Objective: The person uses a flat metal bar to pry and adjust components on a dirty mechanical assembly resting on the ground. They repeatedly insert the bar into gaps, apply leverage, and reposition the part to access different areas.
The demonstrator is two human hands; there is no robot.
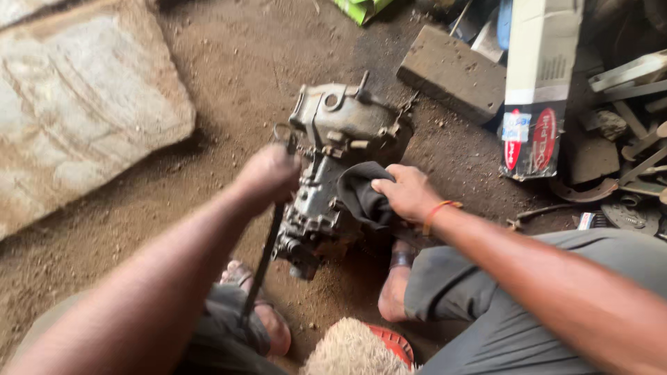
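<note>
A grey, greasy metal engine part (332,149) lies on the dirt floor between my feet. My left hand (269,173) is closed around the upper end of a long dark metal bar (262,267), right against the part's left side. My right hand (408,193) presses a dark cloth (361,194) onto the part's right side. An orange band sits on my right wrist.
A large flat stone slab (83,97) lies at the left. A concrete block (453,71) and a tall cardboard box (538,83) stand at the back right, beside scrap metal pieces (625,139). A red brush with pale bristles (361,351) lies near my feet.
</note>
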